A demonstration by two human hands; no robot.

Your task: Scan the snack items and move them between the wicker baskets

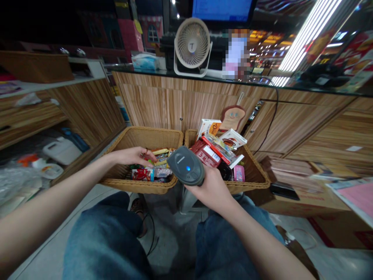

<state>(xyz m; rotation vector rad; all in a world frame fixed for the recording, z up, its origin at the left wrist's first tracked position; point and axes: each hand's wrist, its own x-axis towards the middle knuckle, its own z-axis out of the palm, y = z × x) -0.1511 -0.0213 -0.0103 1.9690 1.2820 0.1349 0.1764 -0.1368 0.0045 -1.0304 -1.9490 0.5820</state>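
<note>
My right hand is wrapped round the handle of a dark grey barcode scanner with a blue light lit on top. The scanner hangs over the gap between two wicker baskets. My left hand, a ring on one finger, reaches into the left basket. Its fingers are stretched over packaged snacks, including a red-and-blue packet and yellow-wrapped ones; whether the fingertips touch any is unclear. In the right basket lie white boxes, a dark red package and a pink container.
A wooden counter stands ahead, bearing a white fan and a screen. A bread-shaped plush hangs on its front. At right, a phone lies on a cardboard box. A white jug sits at left.
</note>
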